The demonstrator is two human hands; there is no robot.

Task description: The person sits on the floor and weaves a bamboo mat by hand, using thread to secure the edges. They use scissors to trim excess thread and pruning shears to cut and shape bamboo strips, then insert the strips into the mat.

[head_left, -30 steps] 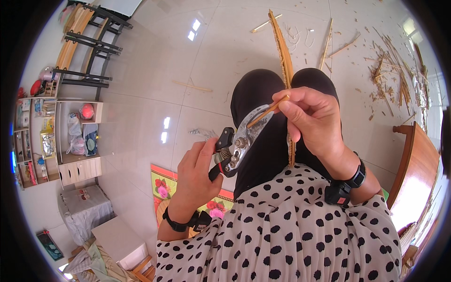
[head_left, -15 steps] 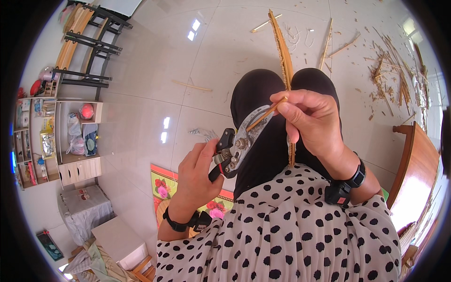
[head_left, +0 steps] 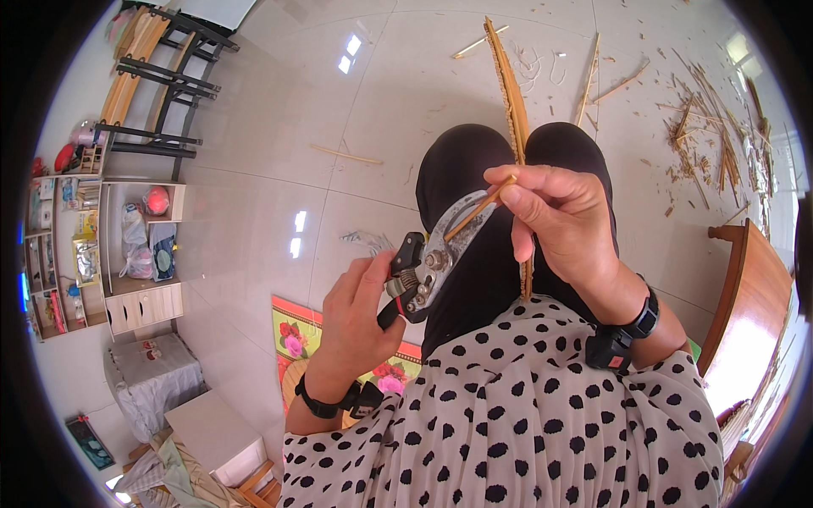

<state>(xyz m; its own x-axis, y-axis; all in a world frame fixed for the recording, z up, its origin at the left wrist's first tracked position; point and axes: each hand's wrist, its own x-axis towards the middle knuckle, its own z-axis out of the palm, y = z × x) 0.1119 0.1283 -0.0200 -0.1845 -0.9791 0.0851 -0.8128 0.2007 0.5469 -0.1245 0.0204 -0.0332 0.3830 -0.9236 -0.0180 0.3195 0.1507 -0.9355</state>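
Observation:
My left hand (head_left: pixel 359 306) is closed around the black handles of a pair of pruning shears (head_left: pixel 438 259), whose metal blades point up and to the right. A thin tan stick (head_left: pixel 480 209) lies against the blades. Its upper end is pinched between the thumb and fingers of my right hand (head_left: pixel 555 212). Behind that hand, a long rough-edged strip of wood or bark (head_left: pixel 511 89) runs between my knees toward my lap. My right hand covers part of this strip.
Scraps and thin sticks (head_left: pixel 707 140) are heaped on the tiled floor at the right. Loose sticks (head_left: pixel 588 80) lie ahead of my knees. A wooden furniture piece (head_left: pixel 735 279) stands at the right, shelves (head_left: pixel 140 254) at the left, and a flowered mat (head_left: pixel 296 334) beside my left arm.
Almost nothing differs. My right fingers and the stick's upper end have shifted very slightly; the shears stay in place.

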